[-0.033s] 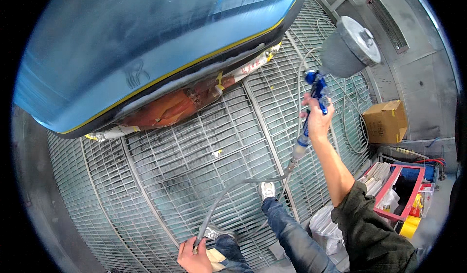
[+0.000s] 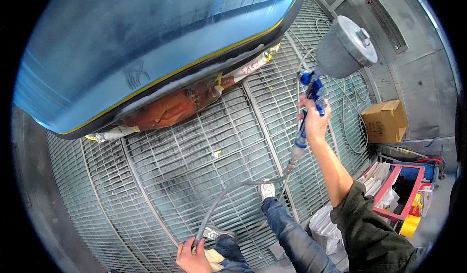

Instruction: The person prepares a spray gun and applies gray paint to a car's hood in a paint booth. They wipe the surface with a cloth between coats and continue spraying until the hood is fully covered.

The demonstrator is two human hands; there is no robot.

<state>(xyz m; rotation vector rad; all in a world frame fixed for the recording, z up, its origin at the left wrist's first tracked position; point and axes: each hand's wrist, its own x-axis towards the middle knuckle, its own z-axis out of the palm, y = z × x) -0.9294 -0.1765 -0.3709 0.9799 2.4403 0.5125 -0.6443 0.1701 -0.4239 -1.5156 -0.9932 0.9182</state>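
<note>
My right hand [image 2: 317,118] is closed round the grip of a blue spray gun [image 2: 314,89]. A grey lidded paint cup [image 2: 343,49] sits on top of the gun, tilted toward the upper right. From the gun's lower end a grey air hose [image 2: 228,188] runs across to my left hand [image 2: 193,257], whose fingers are wrapped round it near the bottom of the view. A pale yellow cloth [image 2: 214,258] shows beside that hand; whether the hand grips it too I cannot tell. To the gun's left is a blue vehicle body panel [image 2: 160,63] with yellow tape along its lower edge.
Brown and white masking [image 2: 165,110] hangs under the panel. The floor is a metal grating [image 2: 194,161], with loose hose [image 2: 348,102] lying on it. At the right stand a cardboard box [image 2: 385,122], a red-framed cart [image 2: 399,190] with supplies, and a white plastic bag [image 2: 326,227].
The spray gun and its cup have shifted slightly left in my right hand's grip. The hose between my hands has moved a little; my left hand stays nearly in place.
</note>
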